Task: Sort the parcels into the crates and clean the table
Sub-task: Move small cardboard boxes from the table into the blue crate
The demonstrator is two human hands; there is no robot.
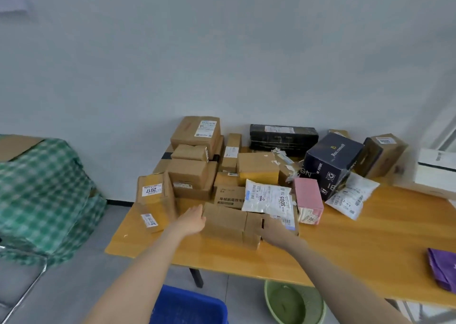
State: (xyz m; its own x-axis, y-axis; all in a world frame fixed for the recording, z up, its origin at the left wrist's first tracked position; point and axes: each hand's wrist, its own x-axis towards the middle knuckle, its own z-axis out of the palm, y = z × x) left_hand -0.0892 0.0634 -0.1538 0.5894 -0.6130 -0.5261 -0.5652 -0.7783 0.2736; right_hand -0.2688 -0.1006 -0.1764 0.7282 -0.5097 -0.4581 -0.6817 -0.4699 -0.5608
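Brown cardboard is meeting the left hand (195, 218), which is pressing its straight fingers and palm flat against the left end of a plain box (223, 221) lying near the front edge of the wooden table (345, 249). The right hand (274, 230) is reaching in from the other side, sitting against a smaller box (252, 230) that is touching the plain box's right end. Motion blur is smearing its fingers, so I cannot tell whether they are curled or straight.

Just behind these two boxes a white mailer bag (267, 199) marked 3005 is lying, with a pink box (308, 196) standing just beside it on the right. To the left, a carton labelled 2017 (154, 192) is standing on end, slightly tilted.

Further back, more parcels are crowding against the wall: stacked brown cartons (195, 150), a long black box (283, 136) and a tilted navy box (330, 163).

Below the table's front edge, a blue crate (190, 304) and a green basket (293, 304) are sitting on the floor. A purple bag (444, 269) is lying at the table's right end.
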